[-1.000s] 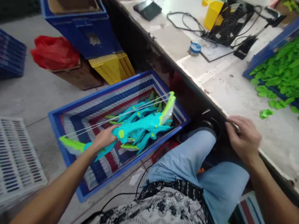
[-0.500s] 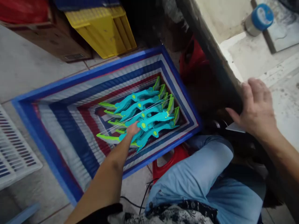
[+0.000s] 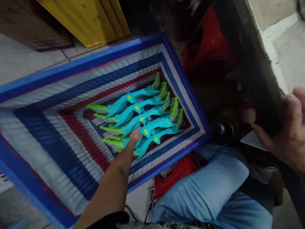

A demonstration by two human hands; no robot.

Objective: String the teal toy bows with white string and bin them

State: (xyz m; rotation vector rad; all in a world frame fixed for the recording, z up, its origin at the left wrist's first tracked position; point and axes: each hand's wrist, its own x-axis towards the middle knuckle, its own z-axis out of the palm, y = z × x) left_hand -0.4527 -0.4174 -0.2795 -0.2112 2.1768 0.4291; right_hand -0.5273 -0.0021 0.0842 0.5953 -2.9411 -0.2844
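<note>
My left hand (image 3: 135, 135) reaches down into a blue crate (image 3: 100, 58) lined with a striped woven sheet. It is closed round the grip of a turquoise and lime toy bow (image 3: 152, 129) that lies on several like bows (image 3: 133, 103) stacked at the crate's bottom. My right hand (image 3: 287, 133) is at the right edge of the view, its fingers curled over the dark edge of the worktable (image 3: 257, 73). A white flat piece (image 3: 254, 142) shows just under its thumb.
A yellow crate (image 3: 90, 19) and a brown box (image 3: 26, 28) stand on the floor beyond the blue crate. A red plastic stool (image 3: 207, 47) sits under the table. Another red stool (image 3: 171, 176) is under my leg, in light blue jeans (image 3: 214, 190).
My left hand lowered the toy bow from above the crate onto the stack inside. The view dipped closer to the crate. My right hand moved from above the table to its edge.
</note>
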